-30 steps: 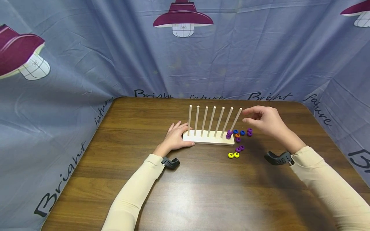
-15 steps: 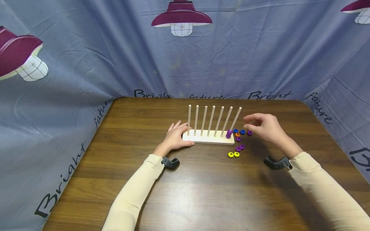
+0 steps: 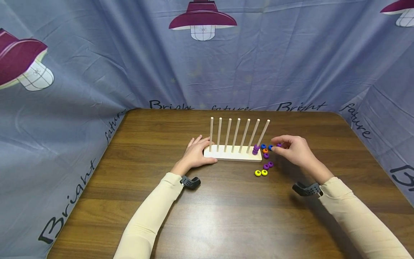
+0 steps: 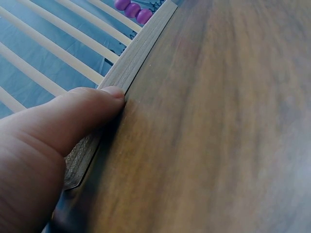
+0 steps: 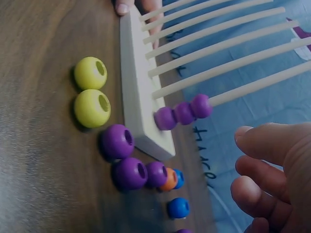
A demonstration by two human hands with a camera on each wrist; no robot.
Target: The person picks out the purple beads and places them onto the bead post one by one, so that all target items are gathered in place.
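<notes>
A pale wooden peg rack (image 3: pixel 233 154) with several upright rods stands on the table. My left hand (image 3: pixel 195 154) holds its left end, the thumb (image 4: pixel 104 99) on the front edge and the fingers behind. Three purple beads (image 5: pixel 183 113) are stacked at the foot of the rightmost rod. My right hand (image 3: pixel 295 149) hovers over the loose beads right of the rack, thumb and fingers apart with nothing between them in the right wrist view. Nearest it lie a blue bead (image 3: pixel 270 147) and a purple bead (image 3: pixel 279 145), partly hidden by the fingers.
Loose beads lie beside the rack's right end: another blue bead (image 3: pixel 263 146), an orange bead (image 3: pixel 265 150) and several purple beads (image 3: pixel 266 167). Two yellow beads (image 3: pixel 257 173) are closer to the front. A blue printed curtain (image 3: pixel 203 72) surrounds the brown wooden table (image 3: pixel 226 216).
My right hand has come down from beside the top of the rightmost rod to the loose beads. The left hand stays on the rack.
</notes>
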